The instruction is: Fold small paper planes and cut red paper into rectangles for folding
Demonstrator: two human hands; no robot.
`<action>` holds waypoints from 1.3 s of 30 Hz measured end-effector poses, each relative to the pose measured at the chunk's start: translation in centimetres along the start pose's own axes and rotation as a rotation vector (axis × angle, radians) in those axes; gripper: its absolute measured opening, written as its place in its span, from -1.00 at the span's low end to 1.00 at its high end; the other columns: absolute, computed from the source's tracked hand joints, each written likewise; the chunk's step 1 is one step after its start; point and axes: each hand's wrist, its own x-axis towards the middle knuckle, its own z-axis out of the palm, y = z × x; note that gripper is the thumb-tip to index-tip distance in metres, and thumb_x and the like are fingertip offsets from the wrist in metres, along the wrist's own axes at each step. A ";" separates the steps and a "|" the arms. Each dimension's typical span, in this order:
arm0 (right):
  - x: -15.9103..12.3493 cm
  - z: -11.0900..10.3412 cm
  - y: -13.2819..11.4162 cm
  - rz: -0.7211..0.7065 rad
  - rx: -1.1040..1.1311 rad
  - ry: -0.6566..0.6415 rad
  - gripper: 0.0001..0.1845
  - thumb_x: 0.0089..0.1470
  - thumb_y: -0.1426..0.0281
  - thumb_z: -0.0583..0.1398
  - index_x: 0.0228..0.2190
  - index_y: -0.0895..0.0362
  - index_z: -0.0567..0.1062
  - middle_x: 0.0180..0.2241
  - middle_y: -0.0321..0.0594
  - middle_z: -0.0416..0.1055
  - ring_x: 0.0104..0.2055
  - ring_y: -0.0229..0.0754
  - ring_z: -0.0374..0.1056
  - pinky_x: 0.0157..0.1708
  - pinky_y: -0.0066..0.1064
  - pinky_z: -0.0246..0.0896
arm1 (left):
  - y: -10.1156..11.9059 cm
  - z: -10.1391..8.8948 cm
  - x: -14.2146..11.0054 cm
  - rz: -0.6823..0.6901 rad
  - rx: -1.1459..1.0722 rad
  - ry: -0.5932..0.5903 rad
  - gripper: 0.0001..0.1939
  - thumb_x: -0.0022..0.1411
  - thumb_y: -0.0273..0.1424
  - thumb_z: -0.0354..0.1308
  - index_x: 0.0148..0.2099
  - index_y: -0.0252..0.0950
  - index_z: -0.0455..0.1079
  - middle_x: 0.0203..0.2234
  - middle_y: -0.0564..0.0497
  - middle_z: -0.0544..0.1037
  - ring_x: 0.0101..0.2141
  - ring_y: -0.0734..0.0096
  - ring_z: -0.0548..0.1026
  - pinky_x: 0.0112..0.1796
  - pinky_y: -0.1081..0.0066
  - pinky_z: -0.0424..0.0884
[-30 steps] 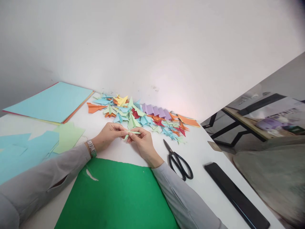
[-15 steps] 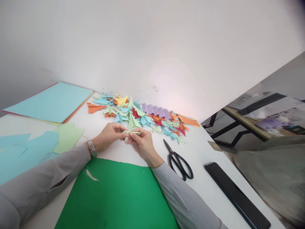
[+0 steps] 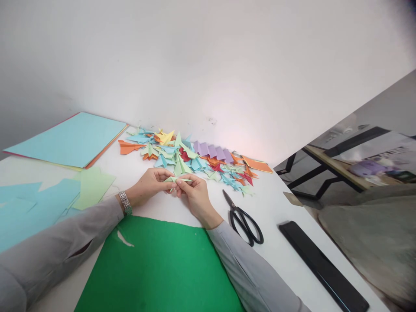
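Observation:
Both hands meet at a small folded piece of light green paper [image 3: 178, 179], held just above the white table. My left hand [image 3: 149, 186] pinches its left part between thumb and fingers. From the other side my right hand [image 3: 195, 195] grips it, thumb on top. Fingers cover much of the paper, so its full shape is hidden. Right behind the hands lies a pile of small folded paper planes [image 3: 180, 156] in green, blue, orange, red and yellow. A green sheet [image 3: 156, 268] lies under the forearms.
Black-handled scissors [image 3: 243, 221] lie right of my right hand, with a long black object [image 3: 321, 264] beyond. At the left are a stack of coloured sheets [image 3: 71, 138], cut blue paper [image 3: 39, 203] and green pieces [image 3: 94, 186]. Folded purple paper [image 3: 212, 151] sits near the wall.
Almost nothing differs. The hands stay at the same spot on the green paper, with at most a slight shift of the fingers.

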 end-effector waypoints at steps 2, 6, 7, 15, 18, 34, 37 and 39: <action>0.1 -0.1 0.0 0.000 0.000 0.023 -0.75 -0.23 0.27 0.41 -0.52 0.13 0.52 -0.69 -0.35 0.46 -0.69 -0.32 0.29 -0.64 -0.47 0.21 | 0.2 0.0 -0.1 0.010 0.011 -0.016 -0.68 -0.15 -0.29 0.42 -0.36 -0.35 0.46 -0.56 0.05 0.52 -0.52 0.47 0.45 -0.44 0.44 0.40; 0.2 -0.1 0.2 0.002 0.012 0.043 -0.73 -0.24 0.26 0.41 -0.50 0.13 0.52 -0.68 -0.34 0.47 -0.69 -0.31 0.30 -0.65 -0.47 0.20 | 0.5 0.1 -0.2 0.018 0.038 -0.031 -0.69 -0.17 -0.28 0.43 -0.39 -0.34 0.46 -0.57 0.06 0.50 -0.53 0.49 0.42 -0.46 0.46 0.37; 0.2 -0.1 0.2 -0.001 0.015 0.046 -0.74 -0.24 0.26 0.41 -0.50 0.13 0.52 -0.68 -0.34 0.47 -0.69 -0.32 0.29 -0.65 -0.47 0.20 | 0.5 0.1 -0.2 0.015 0.054 -0.034 -0.69 -0.17 -0.28 0.42 -0.40 -0.34 0.46 -0.58 0.07 0.48 -0.54 0.50 0.41 -0.47 0.46 0.36; 0.1 -0.1 0.1 -0.008 0.016 0.032 -0.76 -0.21 0.27 0.40 -0.50 0.13 0.53 -0.66 -0.35 0.47 -0.68 -0.33 0.29 -0.64 -0.48 0.20 | 0.5 0.1 -0.2 0.046 0.080 -0.073 -0.74 -0.08 -0.28 0.36 -0.41 -0.33 0.41 -0.64 0.12 0.42 -0.58 0.53 0.36 -0.50 0.48 0.29; 0.1 -0.1 0.0 -0.011 0.019 0.008 -0.77 -0.20 0.27 0.40 -0.52 0.13 0.52 -0.66 -0.34 0.47 -0.68 -0.33 0.29 -0.64 -0.48 0.20 | 0.7 0.2 -0.3 0.092 0.085 -0.084 -0.73 0.03 -0.20 0.28 -0.42 -0.32 0.40 -0.55 0.06 0.47 -0.50 0.48 0.42 -0.43 0.45 0.35; 0.0 -0.1 0.2 0.021 0.028 -0.072 -0.77 -0.19 0.29 0.40 -0.51 0.15 0.52 -0.67 -0.33 0.48 -0.69 -0.32 0.32 -0.66 -0.50 0.23 | 0.2 0.1 0.0 0.147 0.248 -0.035 -0.64 0.17 -0.15 0.08 -0.54 -0.28 0.27 -0.68 0.12 0.36 -0.57 0.50 0.33 -0.46 0.47 0.28; 0.0 -0.2 0.2 -0.014 0.060 -0.093 -0.78 -0.19 0.36 0.39 -0.42 0.13 0.52 -0.63 -0.34 0.50 -0.65 -0.30 0.37 -0.61 -0.49 0.27 | 0.3 0.3 -0.1 0.113 0.168 -0.021 -0.64 0.17 -0.15 0.10 -0.54 -0.28 0.25 -0.68 0.11 0.38 -0.58 0.51 0.32 -0.47 0.47 0.28; 0.0 -0.3 0.1 -0.032 0.081 -0.076 -0.75 -0.19 0.41 0.37 -0.37 0.11 0.52 -0.58 -0.35 0.53 -0.62 -0.30 0.39 -0.58 -0.48 0.30 | 0.4 0.3 -0.2 0.090 0.121 -0.002 -0.64 0.17 -0.15 0.09 -0.54 -0.28 0.24 -0.69 0.11 0.38 -0.61 0.53 0.30 -0.50 0.48 0.26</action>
